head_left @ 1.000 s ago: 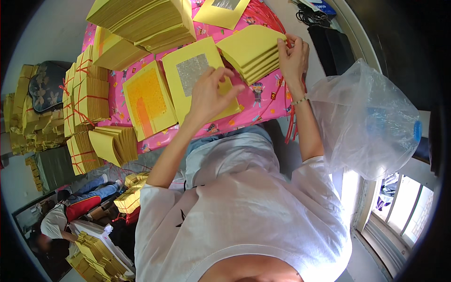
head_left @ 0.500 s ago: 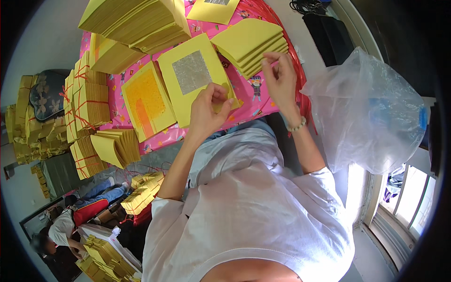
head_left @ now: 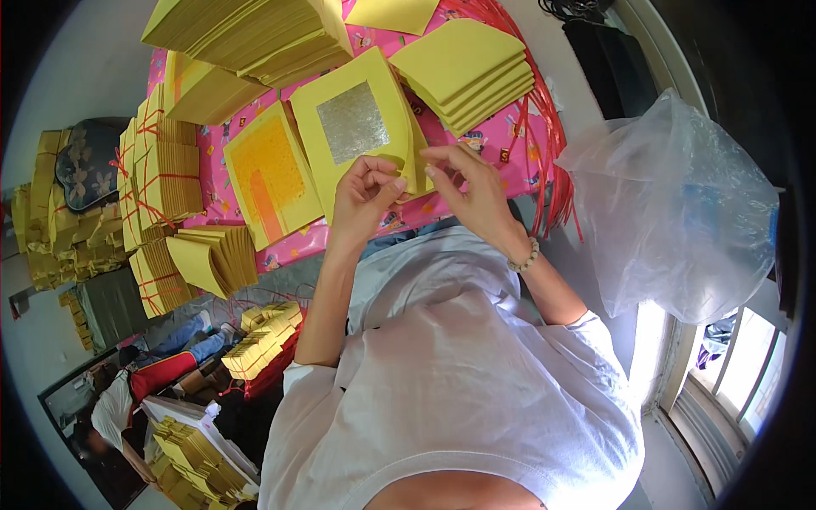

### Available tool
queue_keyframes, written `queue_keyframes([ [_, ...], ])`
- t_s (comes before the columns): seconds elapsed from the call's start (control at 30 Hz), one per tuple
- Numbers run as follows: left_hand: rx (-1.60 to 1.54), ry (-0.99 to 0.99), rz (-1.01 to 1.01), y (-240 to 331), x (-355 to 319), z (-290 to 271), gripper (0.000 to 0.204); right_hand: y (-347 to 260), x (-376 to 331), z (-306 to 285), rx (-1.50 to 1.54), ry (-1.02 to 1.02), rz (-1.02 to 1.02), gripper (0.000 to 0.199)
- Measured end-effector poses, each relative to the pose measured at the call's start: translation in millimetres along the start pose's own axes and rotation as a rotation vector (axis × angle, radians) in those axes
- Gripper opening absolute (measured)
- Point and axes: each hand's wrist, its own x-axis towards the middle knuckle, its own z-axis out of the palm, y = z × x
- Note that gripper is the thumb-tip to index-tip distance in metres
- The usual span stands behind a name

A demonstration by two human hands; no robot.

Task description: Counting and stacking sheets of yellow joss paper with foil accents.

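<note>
A stack of yellow paper sheets (head_left: 316, 127), its top sheet bearing a silver foil square (head_left: 353, 121), lies on the table before me. My left hand (head_left: 364, 200) is at its near right corner, thumb and forefinger closed on the paper, which curls up there. Just right of that raised corner is my right hand (head_left: 472, 194), its thumb and forefinger bent and slightly apart, with nothing visible between them. Left of the foil stack lies another yellow stack with an orange patch (head_left: 268, 170). Beyond my right hand sits a fanned pile of folded yellow paper (head_left: 463, 72).
The table has a pink patterned cover (head_left: 297, 242). Tall yellow paper stacks (head_left: 246, 38) stand at the back; bundles tied with red string (head_left: 161, 174) line the left. Red strings (head_left: 552, 161) hang off the right edge beside a clear plastic bag (head_left: 680, 204). A person (head_left: 115, 416) bends at lower left.
My right hand has moved left and nearer, from beside the folded pile to the foil stack's corner. My left hand stays at that corner, where the paper now bends up more.
</note>
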Motion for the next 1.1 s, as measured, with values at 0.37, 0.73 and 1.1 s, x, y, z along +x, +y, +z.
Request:
queue_keyframes([
  [0.37,-0.072,-0.045,-0.048,-0.6,1.0,-7.7,0.014,-14.6,7.4,-0.2,-0.077,-0.073,0.049,0.025],
  [0.73,-0.075,-0.032,-0.068,-0.9,0.0,-6.3,0.013,-11.0,3.4,1.7,-0.109,-0.035,0.01,0.02],
  [1.1,-0.074,-0.035,-0.05,-0.6,1.2,-2.9,0.012,-8.2,3.7,6.8,-0.064,-0.05,0.028,0.018],
])
